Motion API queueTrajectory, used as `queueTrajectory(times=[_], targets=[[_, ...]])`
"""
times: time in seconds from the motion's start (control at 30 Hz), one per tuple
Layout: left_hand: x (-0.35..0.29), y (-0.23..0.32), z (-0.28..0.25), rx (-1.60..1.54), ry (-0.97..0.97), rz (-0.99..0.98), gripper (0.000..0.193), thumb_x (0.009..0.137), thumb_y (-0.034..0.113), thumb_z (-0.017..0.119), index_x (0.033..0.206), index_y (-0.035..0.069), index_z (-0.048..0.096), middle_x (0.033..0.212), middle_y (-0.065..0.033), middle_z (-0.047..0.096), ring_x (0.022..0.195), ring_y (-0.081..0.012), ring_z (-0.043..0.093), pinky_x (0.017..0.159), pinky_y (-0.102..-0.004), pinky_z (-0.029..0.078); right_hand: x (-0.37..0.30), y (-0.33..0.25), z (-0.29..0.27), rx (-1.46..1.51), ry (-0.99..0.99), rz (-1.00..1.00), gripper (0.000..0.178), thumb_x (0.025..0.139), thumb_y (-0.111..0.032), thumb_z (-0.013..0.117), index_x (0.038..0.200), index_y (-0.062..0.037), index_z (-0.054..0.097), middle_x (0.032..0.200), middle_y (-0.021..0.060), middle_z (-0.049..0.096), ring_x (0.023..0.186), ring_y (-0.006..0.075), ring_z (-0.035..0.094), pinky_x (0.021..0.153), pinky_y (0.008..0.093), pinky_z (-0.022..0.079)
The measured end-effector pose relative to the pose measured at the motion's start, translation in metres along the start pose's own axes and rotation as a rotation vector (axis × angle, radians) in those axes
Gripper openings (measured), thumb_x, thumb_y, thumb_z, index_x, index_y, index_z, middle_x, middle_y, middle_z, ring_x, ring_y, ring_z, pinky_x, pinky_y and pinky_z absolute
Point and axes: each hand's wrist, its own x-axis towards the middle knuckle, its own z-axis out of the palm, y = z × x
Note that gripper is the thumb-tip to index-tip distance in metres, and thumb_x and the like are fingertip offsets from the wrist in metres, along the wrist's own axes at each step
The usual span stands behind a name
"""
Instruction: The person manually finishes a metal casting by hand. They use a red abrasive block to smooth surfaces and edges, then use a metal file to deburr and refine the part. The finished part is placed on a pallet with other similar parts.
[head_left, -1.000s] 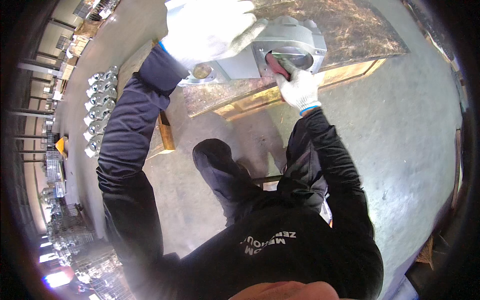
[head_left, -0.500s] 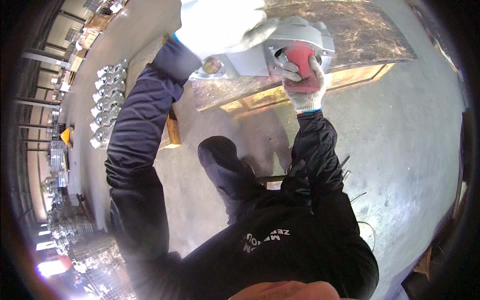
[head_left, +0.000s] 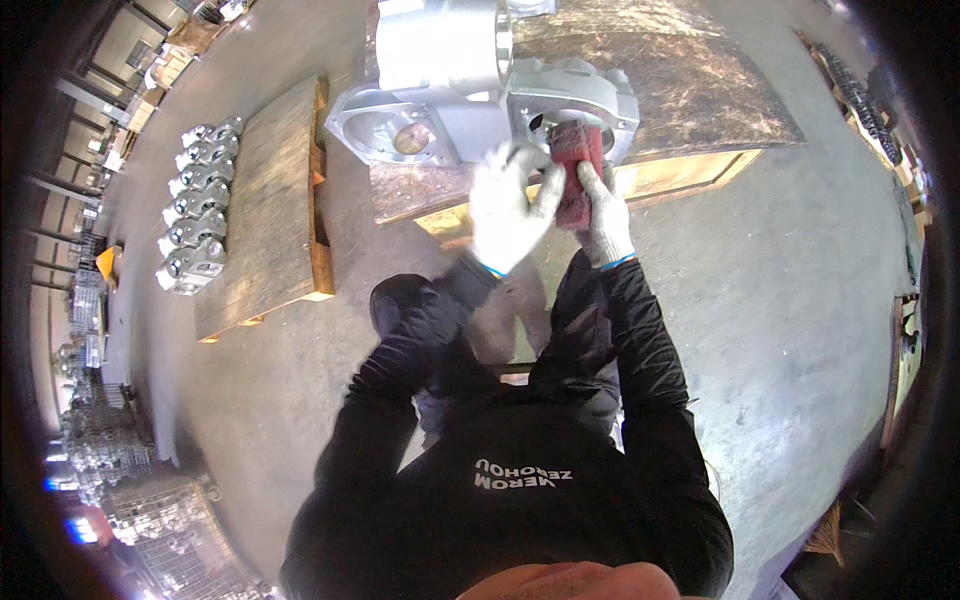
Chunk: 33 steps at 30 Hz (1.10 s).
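Observation:
My right hand (head_left: 606, 222), in a white knit glove, grips a red sanding block (head_left: 576, 172), with the thumb along its side. The block is held upright in front of a silvery metal casting with a round opening. My left hand (head_left: 512, 208), also gloved and a little blurred, is just left of the block. Its thumb and fingers are curved and apart, with nothing seen between them; whether a fingertip touches the block I cannot tell. The cast metal housing (head_left: 470, 130) lies on a worn wooden bench top (head_left: 660, 80), with a large cylinder at its far side.
Left of me a low wooden pallet (head_left: 270, 210) lies on the grey floor (head_left: 780, 330). Beyond it stands a row of several similar metal castings (head_left: 200, 205). Wire cages (head_left: 170, 530) are at the lower left. The bench's near wooden edge (head_left: 690, 175) lies before my legs.
My left hand has come off the casting's top and moved down and right, beside the block. My right hand has drawn the red block slightly back from the casting's opening.

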Motion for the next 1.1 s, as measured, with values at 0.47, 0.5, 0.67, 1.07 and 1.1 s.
queueTrajectory(times=[0.47,0.5,0.67,1.07,1.1], targets=[[-0.009,-0.019,0.077,-1.531,0.078,-1.078,0.03,0.099,0.005,0.069,0.127,0.001,0.059,0.111,-0.0116,0.072,0.1,-0.0213,0.073,0.091,-0.0337,0.061,0.028,-0.09,0.026,-0.807,0.428,-0.934,0.041,0.104,-0.024,0.067,0.137,0.0,0.06,0.127,0.0148,0.07,0.118,0.0257,0.065,0.106,0.0405,0.049],[-0.001,-0.02,0.078,-1.612,0.149,-1.084,0.026,0.099,0.003,0.067,0.123,0.001,0.06,0.109,-0.0119,0.072,0.1,-0.0223,0.073,0.091,-0.0342,0.061,0.042,-0.105,0.035,-0.918,0.377,-0.943,0.041,0.103,-0.025,0.068,0.137,-0.0015,0.061,0.126,0.016,0.07,0.116,0.0273,0.066,0.104,0.0409,0.051],[0.034,-0.02,0.086,-2.091,0.148,-1.119,0.017,0.096,-0.004,0.061,0.113,-0.003,0.06,0.11,-0.0147,0.073,0.105,-0.0286,0.074,0.091,-0.0374,0.064,0.12,-0.129,0.046,-1.294,0.084,-0.703,0.047,0.098,-0.038,0.071,0.132,-0.0052,0.064,0.129,0.0221,0.069,0.114,0.0399,0.07,0.099,0.0461,0.054],[0.026,-0.029,0.117,0.034,-0.272,-0.056,0.018,0.085,0.015,0.07,0.096,0.002,0.076,0.086,-0.0192,0.073,0.082,-0.0363,0.072,0.075,-0.0441,0.057,0.136,-0.118,0.028,-1.689,-0.046,-0.622,0.051,0.106,-0.045,0.05,0.14,-0.01,0.065,0.139,0.0249,0.064,0.129,0.0465,0.059,0.11,0.0516,0.046],[0.025,-0.032,0.119,0.221,-0.395,0.071,0.019,0.086,0.019,0.07,0.092,0.002,0.076,0.085,-0.0184,0.073,0.08,-0.0357,0.072,0.071,-0.0449,0.056,0.136,-0.118,0.029,-1.678,-0.018,-0.589,0.051,0.106,-0.045,0.051,0.139,-0.0097,0.065,0.139,0.0249,0.064,0.129,0.0463,0.059,0.11,0.0512,0.046]])
